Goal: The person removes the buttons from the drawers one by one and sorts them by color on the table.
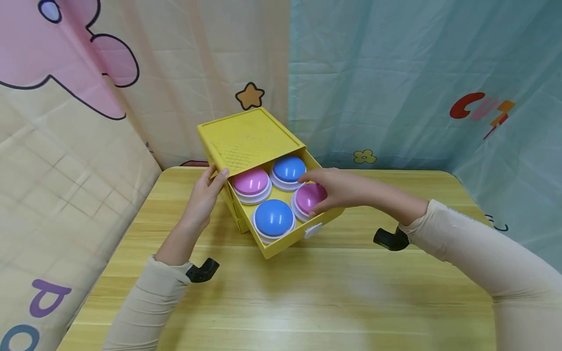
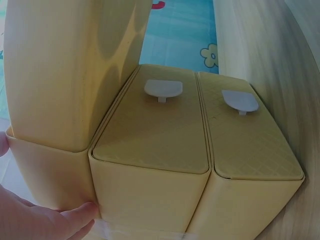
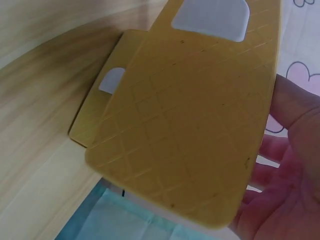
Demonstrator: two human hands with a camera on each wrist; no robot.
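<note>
Kids' playroom-type setup, cartoon cloth backdrops (image 1: pixel 79 146); wooden table (image 1: pixel 307 292), toy drawer box (image 1: pixel 250 136)
</note>
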